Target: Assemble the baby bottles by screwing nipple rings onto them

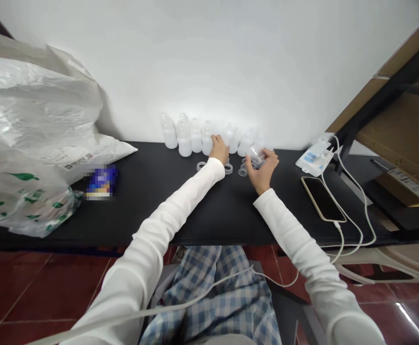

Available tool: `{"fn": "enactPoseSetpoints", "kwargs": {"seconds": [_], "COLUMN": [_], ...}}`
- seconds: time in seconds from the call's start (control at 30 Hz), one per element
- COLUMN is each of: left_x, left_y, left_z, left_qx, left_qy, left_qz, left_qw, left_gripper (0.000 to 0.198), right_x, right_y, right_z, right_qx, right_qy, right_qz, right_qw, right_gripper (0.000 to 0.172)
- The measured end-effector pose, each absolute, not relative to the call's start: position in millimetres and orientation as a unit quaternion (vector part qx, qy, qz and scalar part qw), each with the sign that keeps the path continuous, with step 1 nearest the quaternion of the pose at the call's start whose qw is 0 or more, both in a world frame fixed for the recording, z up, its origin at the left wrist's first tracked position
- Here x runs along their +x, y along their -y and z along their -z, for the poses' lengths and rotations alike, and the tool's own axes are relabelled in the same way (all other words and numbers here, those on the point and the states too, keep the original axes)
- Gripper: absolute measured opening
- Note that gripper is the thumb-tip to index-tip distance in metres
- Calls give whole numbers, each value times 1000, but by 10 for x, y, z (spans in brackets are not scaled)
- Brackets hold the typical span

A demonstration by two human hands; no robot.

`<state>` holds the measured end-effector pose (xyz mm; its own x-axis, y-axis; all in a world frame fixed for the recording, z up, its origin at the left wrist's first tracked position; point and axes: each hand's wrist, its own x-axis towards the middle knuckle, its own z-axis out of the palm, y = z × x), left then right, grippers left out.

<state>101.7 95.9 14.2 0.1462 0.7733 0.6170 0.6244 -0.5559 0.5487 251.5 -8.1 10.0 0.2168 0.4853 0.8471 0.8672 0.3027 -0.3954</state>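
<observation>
My left hand is closed, its fingers curled down in front of the row of baby bottles; what it holds, if anything, is hidden. Beside it lie a white screw ring and, to the left, another ring. My right hand grips a clear dome-shaped cap between thumb and fingers. Several small clear round pieces lie by its thumb. Left of my hands stand several frosted baby bottles with clear domed tops. More pale bottles stand behind my hands, blurred against the wall.
White plastic bags fill the left end of the black table, with a blue packet beside them. To the right are a white power strip, a phone on a white cable, and a cardboard box. A white wall backs the table.
</observation>
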Motion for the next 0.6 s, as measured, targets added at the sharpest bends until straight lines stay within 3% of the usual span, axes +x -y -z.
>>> {"fn": "enactPoseSetpoints", "kwargs": {"seconds": [0.23, 0.47, 0.6], "left_x": [1091, 1067, 1001], "left_y": [-943, -983, -848], "left_z": [-153, -77, -96], "left_qx": [730, 730, 740], "left_qy": [-591, -607, -603], "left_qz": [-334, -297, -284], "left_qw": [81, 100, 94], "left_gripper": [42, 27, 30], "right_x": [2494, 2480, 2478], "right_y": [84, 74, 69], "right_z": [-99, -85, -76], "right_qx": [-562, -563, -565], "right_qy": [611, 621, 622], "right_qz": [162, 157, 176], "right_qw": [533, 522, 513], "right_gripper": [47, 48, 47]}}
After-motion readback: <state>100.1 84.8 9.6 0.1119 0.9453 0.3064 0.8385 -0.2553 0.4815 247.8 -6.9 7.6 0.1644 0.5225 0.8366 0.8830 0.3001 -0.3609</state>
